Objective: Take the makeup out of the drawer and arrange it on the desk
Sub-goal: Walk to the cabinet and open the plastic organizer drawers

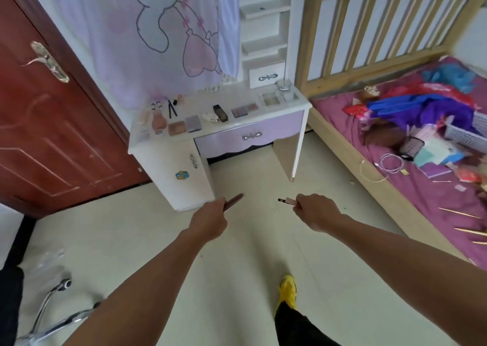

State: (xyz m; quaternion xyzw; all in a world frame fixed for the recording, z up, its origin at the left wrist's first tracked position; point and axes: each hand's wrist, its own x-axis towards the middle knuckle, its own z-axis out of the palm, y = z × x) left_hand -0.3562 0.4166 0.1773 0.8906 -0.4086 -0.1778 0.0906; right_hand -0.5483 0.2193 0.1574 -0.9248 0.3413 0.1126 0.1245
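Observation:
A white and lilac desk (287, 102) stands ahead of me, its purple drawer (226, 141) closed. Several makeup pieces lie in a row on top: bottles (158, 120), palettes (193, 123), a dark tube (220, 113) and a clear jar (284, 88). My left hand (209, 220) grips a slim dark reddish makeup stick (234, 200), held out over the floor in front of the desk. My right hand (315, 211) pinches a short pink pencil-like stick (287, 201) with a dark tip pointing left. Both hands are well short of the desk.
A red-brown door (52, 124) is at the left. A wooden bed (395, 161) with a cluttered purple sheet fills the right. A chrome chair base (52, 311) lies at the lower left. My foot in a yellow shoe (288, 289) stands on pale floor.

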